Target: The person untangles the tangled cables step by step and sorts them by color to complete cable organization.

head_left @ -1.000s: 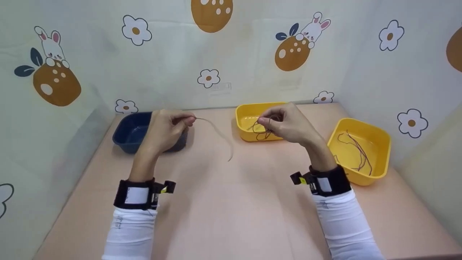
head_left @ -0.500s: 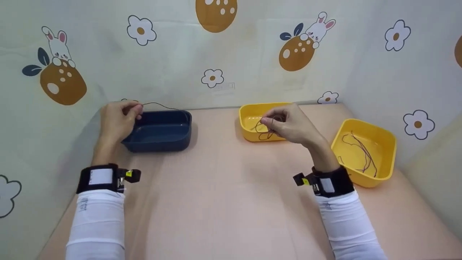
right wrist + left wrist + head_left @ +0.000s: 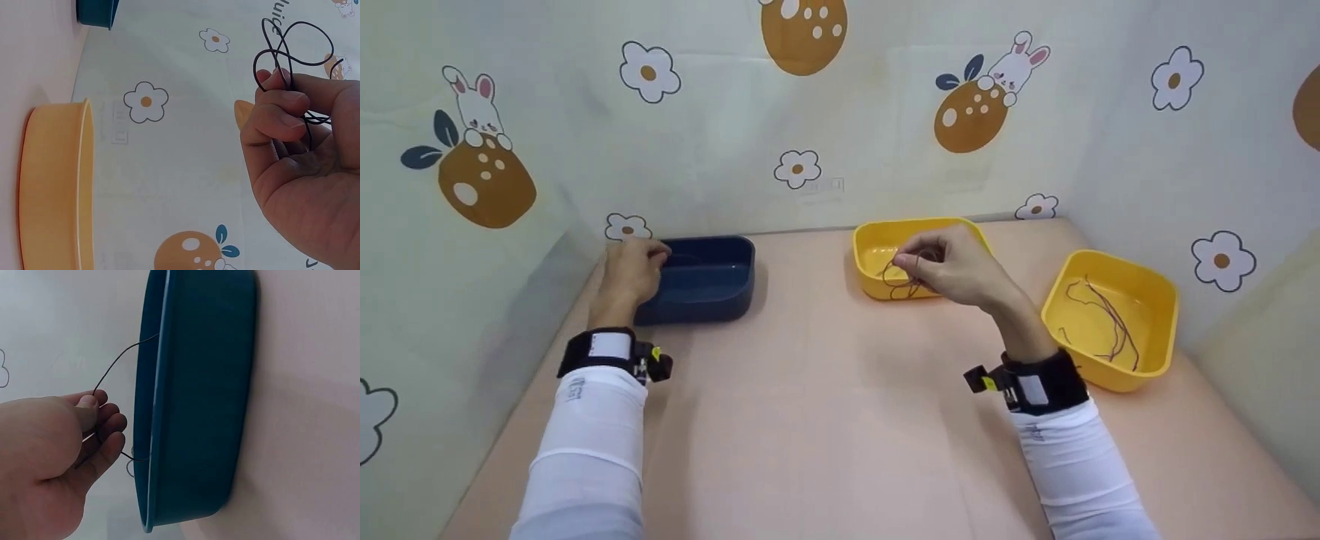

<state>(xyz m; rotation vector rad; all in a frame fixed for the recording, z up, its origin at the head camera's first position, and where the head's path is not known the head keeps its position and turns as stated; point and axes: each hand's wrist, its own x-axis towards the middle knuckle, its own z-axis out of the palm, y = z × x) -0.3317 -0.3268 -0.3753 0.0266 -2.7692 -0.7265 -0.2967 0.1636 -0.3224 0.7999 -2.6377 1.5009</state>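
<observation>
My left hand is at the left end of the dark blue bin, its fingers by the rim. In the left wrist view its thumb and index finger pinch a thin dark string, both stretches of which run over the rim into the bin. My right hand is raised in front of the middle yellow bin. Between its thumb and curled fingers it holds a loosely looped bundle of dark string, with loops standing out past the fingertips.
Another yellow bin stands at the right, with several thin strings lying in it. A printed wall sheet closes off the back and sides of the pale pink tabletop.
My left hand has carried its string leftward from the bin's right side, passed above the bin, then come down at its left end. My right hand has stayed nearly in place.
</observation>
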